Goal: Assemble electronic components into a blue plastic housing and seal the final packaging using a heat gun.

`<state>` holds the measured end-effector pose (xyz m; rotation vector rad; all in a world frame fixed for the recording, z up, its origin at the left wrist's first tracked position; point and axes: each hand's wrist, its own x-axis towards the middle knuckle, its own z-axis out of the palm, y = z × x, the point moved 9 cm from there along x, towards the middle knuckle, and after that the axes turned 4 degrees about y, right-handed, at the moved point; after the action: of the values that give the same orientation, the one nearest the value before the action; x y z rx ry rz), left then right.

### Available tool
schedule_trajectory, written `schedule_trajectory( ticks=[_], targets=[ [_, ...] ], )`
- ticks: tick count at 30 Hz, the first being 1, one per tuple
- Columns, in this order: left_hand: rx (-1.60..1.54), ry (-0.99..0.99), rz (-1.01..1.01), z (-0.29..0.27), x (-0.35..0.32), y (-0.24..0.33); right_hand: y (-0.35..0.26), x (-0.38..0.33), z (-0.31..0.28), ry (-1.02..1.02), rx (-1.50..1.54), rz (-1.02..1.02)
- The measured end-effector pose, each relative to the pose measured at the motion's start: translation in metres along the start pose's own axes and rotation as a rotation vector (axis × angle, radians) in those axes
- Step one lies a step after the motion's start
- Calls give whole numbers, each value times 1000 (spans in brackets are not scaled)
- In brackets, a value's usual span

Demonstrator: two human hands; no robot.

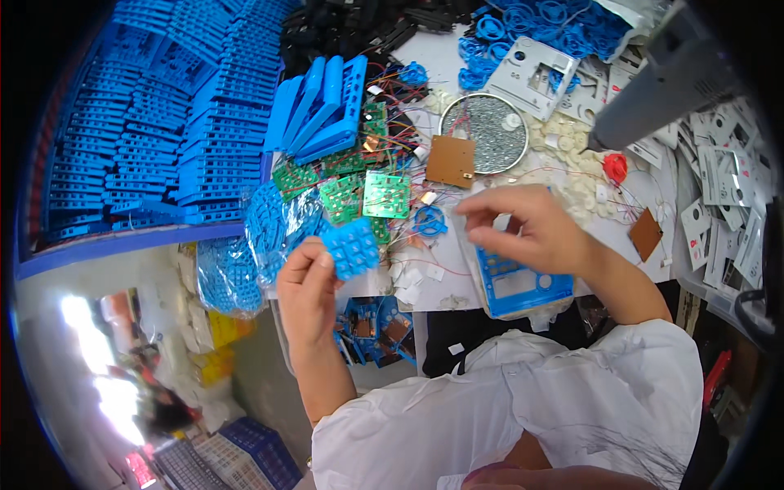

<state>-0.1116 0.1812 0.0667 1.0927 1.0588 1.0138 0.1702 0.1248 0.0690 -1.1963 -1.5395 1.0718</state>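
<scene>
My left hand [306, 282] pinches a light blue rubber keypad [351, 247] by its left edge and holds it up off the table. It has rows of raised buttons. My right hand [531, 230] hovers above a blue plastic casing [535, 287], with fingers bent, thumb and forefinger apart, and nothing seen between them. The casing lies near the table's front edge and has a rectangular window and a round hole; my right hand covers its upper part. Between my hands is a small blue plastic ring [430, 220]. Green circuit boards [386, 194] lie just beyond the keypad.
Stacked blue casings [155, 122] fill a large bin at left. A bag of blue keypads [233, 273] hangs at the table's edge. Behind stand a round tray of small metal parts [486, 122] and a brown board [450, 161]. A grey tool [665, 82] juts in at right beside white panels [723, 175].
</scene>
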Motion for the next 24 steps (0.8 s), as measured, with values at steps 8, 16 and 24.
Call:
schedule_trajectory(
  ticks=[8, 16, 24],
  targets=[
    [770, -120, 741, 138, -50, 9, 5, -18, 20, 2, 244, 153],
    [745, -130, 627, 124, -51, -14, 38, -32, -9, -173, -153, 13],
    [793, -284, 607, 129, -66, -60, 53, -30, 30, -411, -317, -39]
  ],
)
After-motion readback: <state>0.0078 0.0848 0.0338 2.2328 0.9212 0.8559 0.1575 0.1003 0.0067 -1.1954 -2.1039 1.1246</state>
